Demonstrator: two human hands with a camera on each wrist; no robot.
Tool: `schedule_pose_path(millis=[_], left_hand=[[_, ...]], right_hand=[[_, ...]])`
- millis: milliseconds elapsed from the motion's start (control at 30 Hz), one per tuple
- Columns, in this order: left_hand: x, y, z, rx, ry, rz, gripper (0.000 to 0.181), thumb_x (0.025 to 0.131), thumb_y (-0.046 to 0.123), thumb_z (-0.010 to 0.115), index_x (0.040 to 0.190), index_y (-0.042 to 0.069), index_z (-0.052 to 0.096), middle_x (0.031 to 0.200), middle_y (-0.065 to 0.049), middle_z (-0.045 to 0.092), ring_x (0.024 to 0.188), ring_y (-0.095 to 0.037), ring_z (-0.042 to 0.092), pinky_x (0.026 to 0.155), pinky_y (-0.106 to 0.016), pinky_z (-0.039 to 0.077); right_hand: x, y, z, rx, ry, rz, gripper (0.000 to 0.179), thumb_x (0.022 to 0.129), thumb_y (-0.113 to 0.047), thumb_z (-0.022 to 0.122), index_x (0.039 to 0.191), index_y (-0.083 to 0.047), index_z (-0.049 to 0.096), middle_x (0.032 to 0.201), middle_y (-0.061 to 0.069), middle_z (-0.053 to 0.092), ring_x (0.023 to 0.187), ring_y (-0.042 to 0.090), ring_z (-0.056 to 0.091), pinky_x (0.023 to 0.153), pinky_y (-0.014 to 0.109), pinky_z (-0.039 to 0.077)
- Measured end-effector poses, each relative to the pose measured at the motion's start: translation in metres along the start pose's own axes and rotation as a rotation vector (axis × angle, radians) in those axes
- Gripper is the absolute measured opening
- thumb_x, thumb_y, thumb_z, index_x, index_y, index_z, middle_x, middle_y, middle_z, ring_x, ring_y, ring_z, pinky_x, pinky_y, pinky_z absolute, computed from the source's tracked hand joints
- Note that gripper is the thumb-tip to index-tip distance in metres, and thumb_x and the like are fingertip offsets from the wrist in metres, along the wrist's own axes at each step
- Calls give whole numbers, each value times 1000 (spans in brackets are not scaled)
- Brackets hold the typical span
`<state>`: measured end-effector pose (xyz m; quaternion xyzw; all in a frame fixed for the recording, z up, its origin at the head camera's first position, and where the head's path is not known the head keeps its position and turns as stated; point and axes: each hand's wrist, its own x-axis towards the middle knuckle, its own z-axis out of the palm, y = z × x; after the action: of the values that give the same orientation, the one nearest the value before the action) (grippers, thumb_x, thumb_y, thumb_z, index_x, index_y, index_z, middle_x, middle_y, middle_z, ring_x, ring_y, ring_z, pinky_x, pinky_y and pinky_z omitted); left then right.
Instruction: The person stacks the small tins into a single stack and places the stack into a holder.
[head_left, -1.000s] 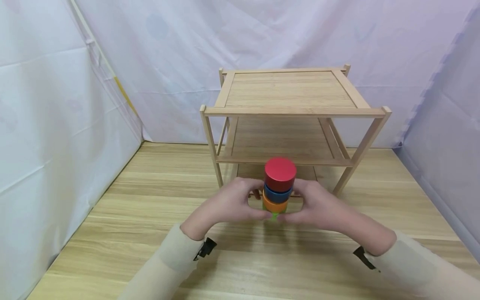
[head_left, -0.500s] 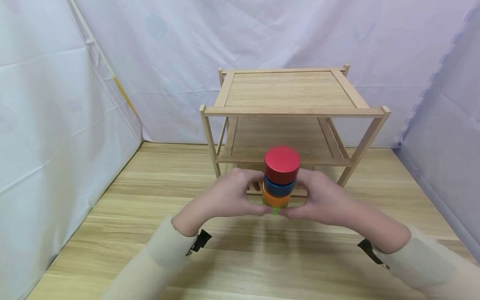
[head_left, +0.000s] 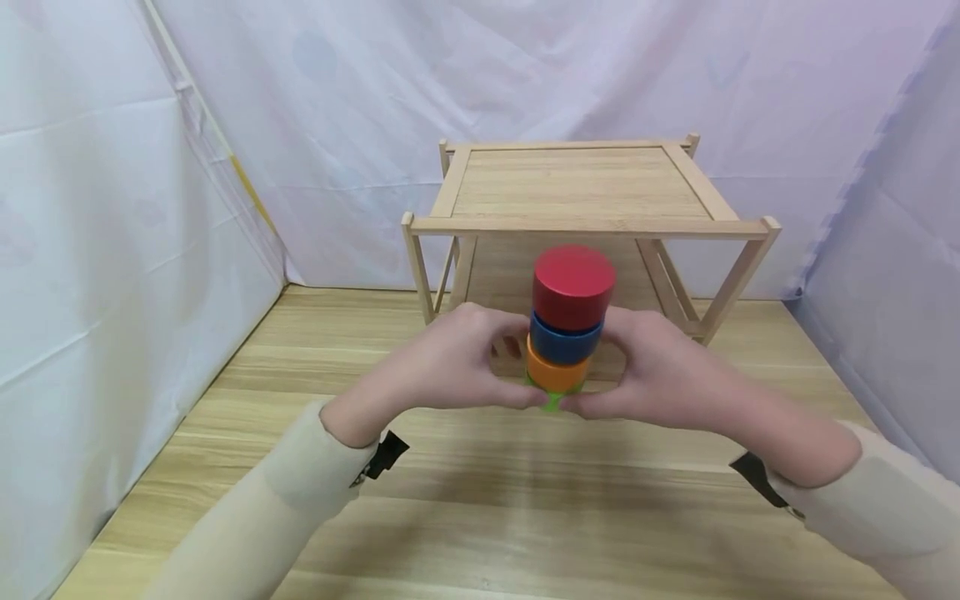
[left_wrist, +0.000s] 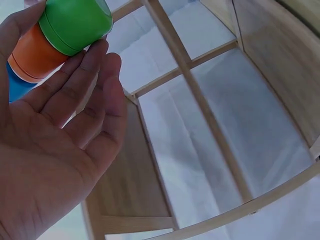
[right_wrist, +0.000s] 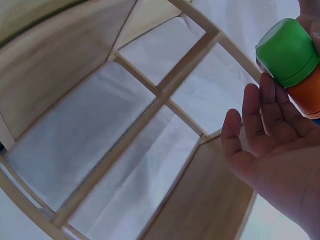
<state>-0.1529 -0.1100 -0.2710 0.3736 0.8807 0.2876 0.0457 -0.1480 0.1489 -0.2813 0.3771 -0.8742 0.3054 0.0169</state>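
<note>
Both hands hold an upright stack of coloured cylinders between them, raised above the table in front of the wooden rack. From the top down come a red cylinder (head_left: 573, 287), a blue one (head_left: 564, 340), an orange one (head_left: 557, 371) and a green one (head_left: 552, 403). The left hand (head_left: 465, 358) grips the stack's lower part from the left, the right hand (head_left: 663, 371) from the right. Their thumbs nearly meet in front of the green piece. In the left wrist view, the fingers lie along the green cylinder (left_wrist: 75, 25) and orange cylinder (left_wrist: 35, 52); the right wrist view mirrors this.
The tiered wooden rack (head_left: 585, 183) stands just behind the hands, its lower shelves partly hidden by them. White cloth (head_left: 360, 108) hangs at the back and both sides. A wood-grain table (head_left: 480, 517) lies below.
Both hands have lifted the stack off the low position near the table, upward and closer to the camera. It now covers part of the rack's middle shelf. The grip looks the same.
</note>
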Motion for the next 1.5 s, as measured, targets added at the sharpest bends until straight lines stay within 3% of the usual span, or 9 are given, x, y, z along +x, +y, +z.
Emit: schedule_pose_path(millis=[233,367,467,600,700,900,1133,1367,1500], left_hand=[[2,15,-21,8,-2,-8,45,85,35,90,123,19,74,107,9,79,96,-9,70,84,-29,59],[2,22,-33,-32,-10,2,45,86,32,89,125,17,73,109,6,79,79,-12,70,74,-31,59],[4,27,-45,-64,-18,11,46,87,30,89,127,16,72,110,5,79,85,-13,72,72,-32,60],[6,34,-62,-75,-15,13,47,87,28,89,129,15,72,113,4,79,109,-13,71,80,-32,61],[9,37,-72,-77,-9,-4,45,88,28,88,130,17,72,116,3,78,110,-15,70,82,-33,62],[18,38,-88,-78,1,-27,43,89,26,87,129,16,73,115,0,77,92,-18,73,78,-36,63],[31,36,-106,-101,20,-32,42,91,21,85,130,15,73,120,1,78,109,-13,72,98,-35,61],[45,31,-125,-126,3,-93,44,93,23,83,133,14,70,119,-1,79,107,-15,74,113,-40,50],[56,27,-136,-158,-11,-138,43,94,23,81,134,12,69,121,-3,79,108,-16,76,111,-39,54]], right_hand=[[7,-14,-22,-29,-22,-5,54,78,-26,97,126,-28,70,120,-13,78,114,13,74,98,51,61],[12,-24,-36,-36,-47,1,50,81,-32,95,124,-31,72,117,-14,78,110,11,74,95,50,61],[17,-31,-48,-36,-60,-12,48,83,-35,93,126,-32,72,118,-16,78,109,8,73,94,49,61],[26,-40,-61,-52,-45,-39,50,82,-29,94,126,-33,72,119,-19,76,107,4,69,91,45,59],[33,-45,-69,-75,-23,-27,52,80,-23,96,125,-32,72,119,-21,74,106,5,65,90,42,58],[45,-48,-82,-72,-11,-1,53,82,-24,94,130,-28,72,128,-15,69,117,8,56,92,40,55],[63,-47,-97,-77,-40,58,47,87,-36,90,129,-26,71,119,-4,77,108,15,69,87,28,59],[85,-46,-110,-79,-96,183,53,91,-45,84,135,-21,67,124,2,76,114,21,67,102,47,55],[100,-43,-118,-39,-126,229,57,91,-47,84,138,-20,65,130,5,75,119,25,68,112,56,48]])
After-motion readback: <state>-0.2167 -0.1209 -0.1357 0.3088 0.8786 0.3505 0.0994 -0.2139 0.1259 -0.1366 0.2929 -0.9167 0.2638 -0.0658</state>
